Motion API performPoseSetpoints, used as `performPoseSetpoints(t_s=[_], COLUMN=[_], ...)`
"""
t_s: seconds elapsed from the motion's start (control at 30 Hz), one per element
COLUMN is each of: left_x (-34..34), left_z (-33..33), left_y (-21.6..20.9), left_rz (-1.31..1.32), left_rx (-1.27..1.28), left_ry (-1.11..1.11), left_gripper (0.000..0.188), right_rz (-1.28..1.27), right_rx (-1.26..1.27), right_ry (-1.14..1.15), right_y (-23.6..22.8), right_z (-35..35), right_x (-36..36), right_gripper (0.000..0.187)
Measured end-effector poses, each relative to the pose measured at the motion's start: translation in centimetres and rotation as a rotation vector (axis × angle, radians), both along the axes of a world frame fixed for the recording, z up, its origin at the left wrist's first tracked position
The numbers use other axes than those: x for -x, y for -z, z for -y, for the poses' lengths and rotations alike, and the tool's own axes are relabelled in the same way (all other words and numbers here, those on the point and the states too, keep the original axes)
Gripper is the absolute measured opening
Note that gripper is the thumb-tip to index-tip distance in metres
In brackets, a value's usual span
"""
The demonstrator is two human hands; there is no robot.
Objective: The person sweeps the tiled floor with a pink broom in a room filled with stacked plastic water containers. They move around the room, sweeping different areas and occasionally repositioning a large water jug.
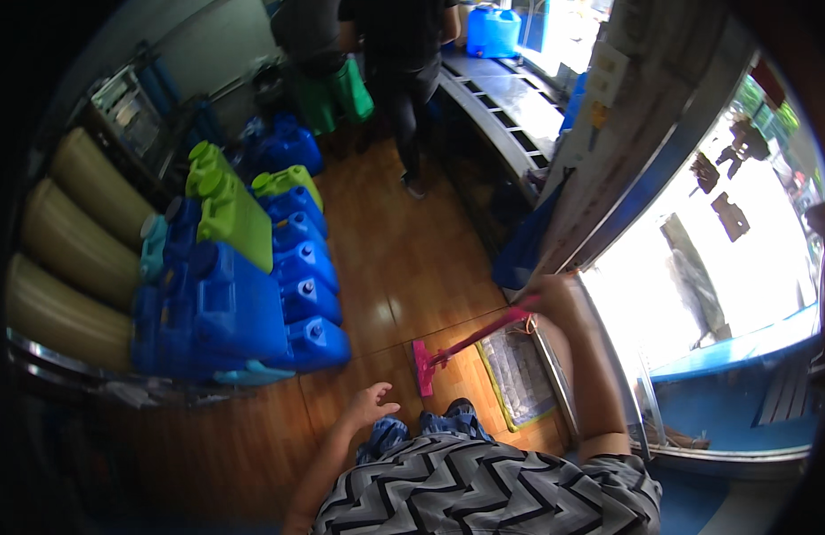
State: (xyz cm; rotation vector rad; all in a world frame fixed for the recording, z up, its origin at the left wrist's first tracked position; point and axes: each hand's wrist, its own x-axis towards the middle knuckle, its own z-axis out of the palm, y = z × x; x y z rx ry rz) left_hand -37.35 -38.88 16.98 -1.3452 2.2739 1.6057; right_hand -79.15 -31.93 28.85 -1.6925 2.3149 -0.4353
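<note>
your right hand point(550, 296): fingers clasped pink long-handled tool point(444, 356), head point(422, 368) inward of floor's point(368, 236) right edge; left hand point(368, 407): empty, fingers spread; floor-work seemed unfinished.

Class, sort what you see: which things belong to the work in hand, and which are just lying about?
Work in hand:
- pink long-handled tool, held in the right hand
- brown floor, apparently

Lying about:
- blue jugs
- lime-green jugs
- yellow-edged mat
</note>
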Motion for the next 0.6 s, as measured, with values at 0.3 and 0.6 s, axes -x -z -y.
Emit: performPoseSetpoints(t_s=[0.3,0.6], left_x=[-8.6,-19.9], left_z=[-1.0,-5.2], left_y=[7.2,18.1], left_rz=[0.440,0.515], left_rx=[0.123,-0.150], left_ry=[0.059,-0.246], left_gripper=[0.059,0.043], right_rz=[-0.029,0.359], right_rx=[-1.404,-0.939], right_ry=[0.283,0.673], right_y=[13.4,22.8], right_z=[-20.5,-40.1], right_x=[6.6,-8.2], right_gripper=[0.026,0.031])
